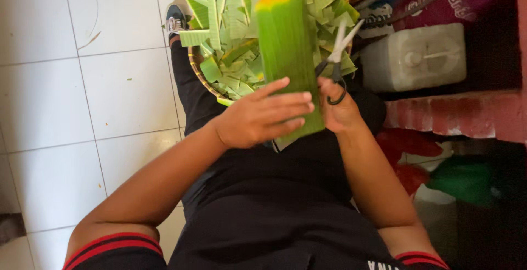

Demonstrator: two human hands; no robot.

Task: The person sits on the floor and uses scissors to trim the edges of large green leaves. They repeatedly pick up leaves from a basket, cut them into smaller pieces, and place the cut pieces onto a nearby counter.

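Holding one folded green leaf [288, 56], left hand [258, 119] grips closed; right hand [340, 108] clasps one scissors [337, 56]

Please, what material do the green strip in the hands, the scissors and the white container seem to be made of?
The green strip held by the left hand looks like folded leaf, probably banana: matte, finely ribbed, yellow at the tip. The scissors in the right hand seem to have pale metal blades and black handles, likely plastic. The white container looks like dull, translucent moulded plastic.
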